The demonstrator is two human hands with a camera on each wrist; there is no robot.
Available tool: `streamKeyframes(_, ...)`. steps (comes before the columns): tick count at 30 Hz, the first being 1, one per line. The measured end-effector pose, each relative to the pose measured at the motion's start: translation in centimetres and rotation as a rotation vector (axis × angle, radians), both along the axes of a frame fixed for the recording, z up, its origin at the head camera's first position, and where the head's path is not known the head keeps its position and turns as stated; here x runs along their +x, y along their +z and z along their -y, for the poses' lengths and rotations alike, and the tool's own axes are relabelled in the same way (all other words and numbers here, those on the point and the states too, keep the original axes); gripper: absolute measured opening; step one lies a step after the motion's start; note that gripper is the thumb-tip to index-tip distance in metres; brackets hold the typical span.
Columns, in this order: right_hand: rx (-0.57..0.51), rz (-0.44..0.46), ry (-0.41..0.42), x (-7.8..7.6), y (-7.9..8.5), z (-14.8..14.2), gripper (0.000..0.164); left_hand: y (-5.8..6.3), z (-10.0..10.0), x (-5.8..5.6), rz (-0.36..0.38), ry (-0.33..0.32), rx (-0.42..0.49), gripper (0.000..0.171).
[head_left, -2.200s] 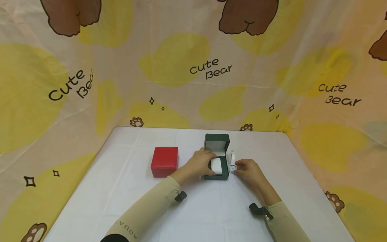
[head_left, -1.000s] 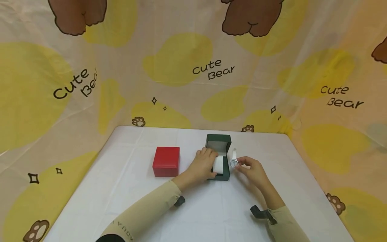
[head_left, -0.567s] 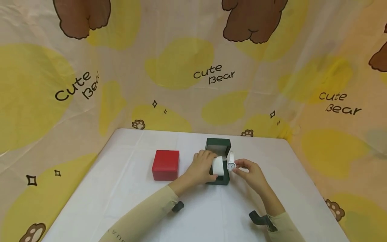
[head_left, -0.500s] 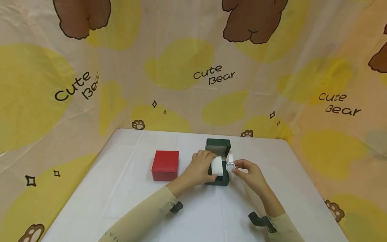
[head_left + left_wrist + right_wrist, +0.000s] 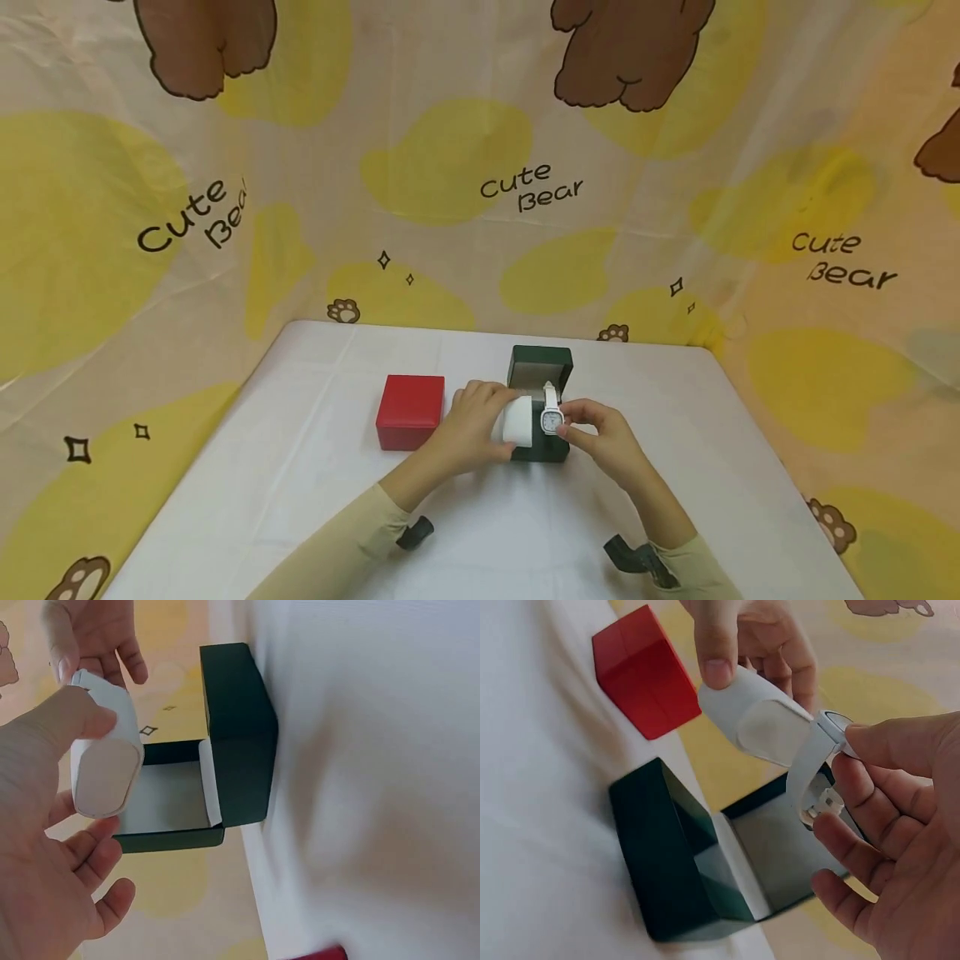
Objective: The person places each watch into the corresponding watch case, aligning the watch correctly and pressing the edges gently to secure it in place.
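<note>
Between thumb and fingers, my left hand holds a white watch cushion. It hangs above the green watch box, whose lid stands up and whose pale inside shows in both wrist views. My right hand pinches a white wristwatch by its case, the dial facing up toward the head view. In the right wrist view, the strap curves down beside the rounded end of the cushion. The left wrist view shows the other rounded end of the cushion.
A closed red box sits on the white table, left of the green box. Behind the table hangs a patterned cloth with bear prints.
My right hand has lifted the wristwatch from beside the green box and moved it left over the box. My left hand has raised the cushion out of the box and shifted left.
</note>
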State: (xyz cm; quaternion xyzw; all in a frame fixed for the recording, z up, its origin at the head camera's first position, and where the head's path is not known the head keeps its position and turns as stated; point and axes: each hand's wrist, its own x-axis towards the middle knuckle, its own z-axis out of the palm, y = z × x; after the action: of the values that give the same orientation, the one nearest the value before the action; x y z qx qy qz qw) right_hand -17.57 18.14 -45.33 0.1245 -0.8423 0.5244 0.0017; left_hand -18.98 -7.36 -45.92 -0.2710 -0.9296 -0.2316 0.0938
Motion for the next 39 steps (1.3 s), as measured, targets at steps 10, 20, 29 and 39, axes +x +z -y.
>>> streamKeyframes(10, -0.030, 0.025, 0.097, -0.1, 0.0, 2.7, 0.026, -0.5, 1.9, 1.4, -0.008, -0.005, -0.003, 0.075)
streamKeyframes(20, -0.032, 0.027, 0.157, 0.3, 0.1, 3.8, 0.026, -0.6, 2.4, 2.4, -0.063, -0.013, -0.001, 0.073)
streamKeyframes(29, -0.060, 0.015, 0.187, 0.0, 0.3, 4.2, 0.024, -0.5, 2.4, 2.6, -0.090, 0.006, 0.050, 0.080)
streamKeyframes(39, -0.057, -0.027, 0.165, -0.2, 0.4, 4.6, 0.025, -0.5, 2.9, 2.2, -0.126, 0.001, 0.123, 0.076)
